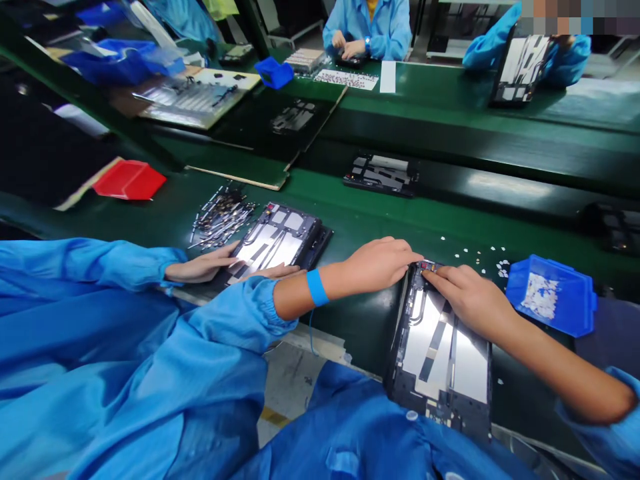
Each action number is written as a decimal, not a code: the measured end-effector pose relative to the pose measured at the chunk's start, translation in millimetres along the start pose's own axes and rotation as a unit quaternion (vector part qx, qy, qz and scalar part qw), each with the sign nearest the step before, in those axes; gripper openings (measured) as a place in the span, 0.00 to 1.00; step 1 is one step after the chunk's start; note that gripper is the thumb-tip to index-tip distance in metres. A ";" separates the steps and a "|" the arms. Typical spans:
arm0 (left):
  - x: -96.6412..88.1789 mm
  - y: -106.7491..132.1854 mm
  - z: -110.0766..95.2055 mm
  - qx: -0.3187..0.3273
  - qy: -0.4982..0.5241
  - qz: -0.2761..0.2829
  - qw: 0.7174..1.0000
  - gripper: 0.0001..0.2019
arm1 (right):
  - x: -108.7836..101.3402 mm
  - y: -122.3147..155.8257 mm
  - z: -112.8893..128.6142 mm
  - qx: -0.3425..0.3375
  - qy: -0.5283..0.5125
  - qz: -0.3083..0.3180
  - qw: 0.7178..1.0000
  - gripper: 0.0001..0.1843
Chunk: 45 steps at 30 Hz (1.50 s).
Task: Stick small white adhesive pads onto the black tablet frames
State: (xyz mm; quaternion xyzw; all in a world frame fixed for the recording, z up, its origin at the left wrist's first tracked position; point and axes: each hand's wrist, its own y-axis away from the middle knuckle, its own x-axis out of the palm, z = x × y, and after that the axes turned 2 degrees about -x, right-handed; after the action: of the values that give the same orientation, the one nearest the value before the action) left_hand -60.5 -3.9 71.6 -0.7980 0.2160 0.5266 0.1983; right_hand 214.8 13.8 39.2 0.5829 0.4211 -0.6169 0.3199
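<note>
Head view: the tablet frame is laid at the worktop's near edge; its top end is gripped by the curled left hand; the right hand is pressed flat there, fingers together; even pressure seems advisable, the frame kept steady.

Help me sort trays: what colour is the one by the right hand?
Blue tray, head view.

Tablet frame: beyond it, scattered white bits, then bare belt. Right: blue bin blocks, near. Left: open gap, then a co-worker's frame stack.
</note>
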 end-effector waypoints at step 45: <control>10.2 -10.7 -2.8 -0.010 -0.030 -0.002 0.999 0.16 | -2.4 -6.1 -2.8 -0.008 0.012 0.019 1.000 0.30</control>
State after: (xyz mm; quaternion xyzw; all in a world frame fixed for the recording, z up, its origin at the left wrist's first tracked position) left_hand -48.8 2.1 64.1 -0.7840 0.2029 0.5523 0.1977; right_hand 211.0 18.8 42.5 0.5960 0.4185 -0.6000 0.3312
